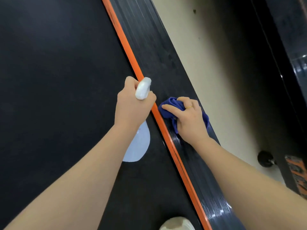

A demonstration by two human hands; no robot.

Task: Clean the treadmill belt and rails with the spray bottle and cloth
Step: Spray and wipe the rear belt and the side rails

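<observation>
The black treadmill belt (58,80) fills the left of the head view. An orange strip (127,47) divides it from the ribbed dark side rail (159,52) running diagonally. My left hand (131,105) grips a spray bottle; its white trigger head (142,88) sticks up above my fist and its pale blue body (138,145) hangs below my wrist over the belt. My right hand (189,118) presses a crumpled blue cloth (169,107) onto the rail, fingers curled over it. Part of the cloth is hidden beneath my palm.
A beige floor (216,63) lies to the right of the rail. A black foot or knob (265,158) stands on it near an orange-and-black part (295,173). A dark glossy object (292,47) runs along the far right. A pale shoe tip (177,224) shows at the bottom.
</observation>
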